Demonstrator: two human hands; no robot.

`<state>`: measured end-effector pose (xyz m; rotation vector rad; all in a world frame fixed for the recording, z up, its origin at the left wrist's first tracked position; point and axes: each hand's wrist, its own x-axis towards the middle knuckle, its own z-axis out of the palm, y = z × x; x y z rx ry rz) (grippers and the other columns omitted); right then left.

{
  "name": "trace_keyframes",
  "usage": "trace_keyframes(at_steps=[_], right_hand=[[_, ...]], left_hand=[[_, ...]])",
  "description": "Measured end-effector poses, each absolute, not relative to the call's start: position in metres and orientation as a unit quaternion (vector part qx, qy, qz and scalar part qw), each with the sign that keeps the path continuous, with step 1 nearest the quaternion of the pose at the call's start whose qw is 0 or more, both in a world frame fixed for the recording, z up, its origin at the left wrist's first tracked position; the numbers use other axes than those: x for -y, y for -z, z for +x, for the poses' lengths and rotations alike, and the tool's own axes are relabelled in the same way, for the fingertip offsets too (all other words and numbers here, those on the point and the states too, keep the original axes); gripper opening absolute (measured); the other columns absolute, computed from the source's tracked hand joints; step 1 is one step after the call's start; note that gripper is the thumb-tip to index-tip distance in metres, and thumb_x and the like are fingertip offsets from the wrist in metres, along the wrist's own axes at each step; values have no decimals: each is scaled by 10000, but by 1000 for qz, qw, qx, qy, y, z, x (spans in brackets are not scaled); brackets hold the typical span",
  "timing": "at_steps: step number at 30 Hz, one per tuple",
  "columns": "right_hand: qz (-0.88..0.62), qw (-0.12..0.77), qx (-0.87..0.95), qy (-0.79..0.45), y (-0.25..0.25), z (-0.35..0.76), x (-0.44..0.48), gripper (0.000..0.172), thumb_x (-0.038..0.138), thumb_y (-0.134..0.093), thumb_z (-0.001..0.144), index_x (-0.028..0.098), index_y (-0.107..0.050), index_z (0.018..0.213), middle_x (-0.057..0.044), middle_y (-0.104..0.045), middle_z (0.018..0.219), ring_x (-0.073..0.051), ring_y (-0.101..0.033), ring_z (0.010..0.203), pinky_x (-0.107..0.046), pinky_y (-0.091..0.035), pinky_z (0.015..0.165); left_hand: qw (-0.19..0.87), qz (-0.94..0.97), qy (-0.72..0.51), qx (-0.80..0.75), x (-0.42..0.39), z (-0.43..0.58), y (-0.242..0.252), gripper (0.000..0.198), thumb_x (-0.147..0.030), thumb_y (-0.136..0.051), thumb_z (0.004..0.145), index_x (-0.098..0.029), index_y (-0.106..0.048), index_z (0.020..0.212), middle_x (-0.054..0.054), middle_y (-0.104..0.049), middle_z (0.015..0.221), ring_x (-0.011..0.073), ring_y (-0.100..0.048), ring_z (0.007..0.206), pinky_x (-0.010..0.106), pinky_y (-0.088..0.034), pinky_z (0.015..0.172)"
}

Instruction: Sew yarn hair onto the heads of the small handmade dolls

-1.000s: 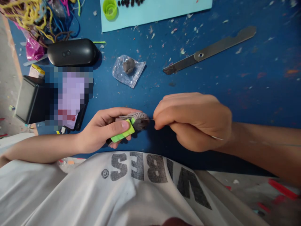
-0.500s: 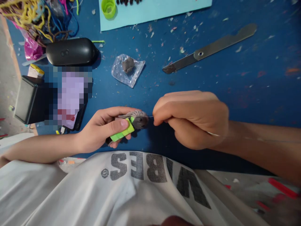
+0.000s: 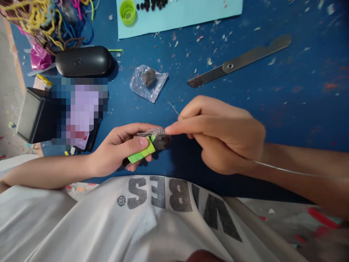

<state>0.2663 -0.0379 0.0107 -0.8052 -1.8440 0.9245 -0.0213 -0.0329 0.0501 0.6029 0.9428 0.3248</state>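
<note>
My left hand (image 3: 122, 147) is closed round a small doll (image 3: 141, 154) with a dark grey head, grey yarn hair and a bright green wrapped body. The thumb presses on the green part, and the head points right. My right hand (image 3: 226, 131) reaches in from the right, its index fingertip touching the yarn at the top of the head. Its other fingers are curled. A thin pale thread (image 3: 173, 108) sticks out above them, and another length of thread (image 3: 283, 168) trails from the palm along the forearm. The pinch itself is partly hidden.
Ahead lie a clear bag with a grey lump (image 3: 148, 77) and a metal blade (image 3: 240, 60). On the left are a black case (image 3: 84, 61), a blurred phone (image 3: 83, 116), a black box (image 3: 35, 114) and tangled yarn (image 3: 35, 22). A green cap (image 3: 127, 12) sits on light-blue paper (image 3: 185, 22).
My right index finger has stretched leftward onto the doll's head, where before the hand was pinched a little to its right with a thread running between. My left hand keeps its hold.
</note>
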Motion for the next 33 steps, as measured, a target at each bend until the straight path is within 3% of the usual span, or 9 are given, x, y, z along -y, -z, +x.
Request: trace_keyframes(at_steps=[7, 15, 21, 26, 30, 33], right_hand=[[-344, 397, 769, -363, -7, 263, 41, 417, 165, -531, 1278, 308, -919, 1228, -29, -761, 1016, -146, -688, 818, -284, -613, 746], [-310, 378, 814, -312, -7, 267, 35, 401, 99, -525, 1234, 297, -864, 1147, -4, -738, 1024, -136, -636, 792, -290, -523, 727], [-314, 463, 735, -382, -4, 263, 32, 390, 118, -525, 1236, 296, -862, 1318, -18, -760, 938, -171, -732, 803, -316, -616, 761], [-311, 511, 701, -387, 1, 261, 30, 320, 114, -577, 1198, 272, -852, 1160, -23, -787, 919, -164, -758, 773, -308, -634, 747], [-300, 507, 705, -396, -2, 264, 31, 344, 75, -561, 1175, 258, -842, 1099, -20, -792, 897, -159, -761, 765, -292, -625, 735], [-285, 495, 720, -393, -7, 269, 33, 387, 30, -529, 1154, 260, -836, 1103, -21, -820, 923, -159, -779, 788, -286, -635, 752]], left_hand=[[848, 284, -164, -417, 34, -22, -46, 459, -485, -951, 1118, -201, -840, 1461, 39, -888, 881, 85, -651, 462, 152, -512, 436], [859, 286, -148, -398, 33, -21, -46, 485, -491, -907, 1156, -159, -794, 1492, 42, -882, 859, 101, -667, 441, 175, -517, 424], [861, 278, -169, -391, 31, -20, -44, 492, -508, -907, 1152, -165, -736, 1460, 37, -889, 886, 112, -702, 464, 178, -535, 434], [867, 260, -206, -373, 31, -19, -40, 516, -513, -916, 1152, -198, -667, 1477, 45, -918, 983, 146, -819, 594, 216, -674, 577], [872, 244, -235, -353, 35, -18, -35, 470, -443, -942, 1139, -225, -669, 1454, 75, -948, 1104, 213, -951, 901, 300, -794, 847], [870, 240, -251, -349, 38, -17, -32, 458, -443, -956, 1127, -251, -688, 1446, 87, -956, 1171, 243, -963, 1041, 360, -802, 980]])
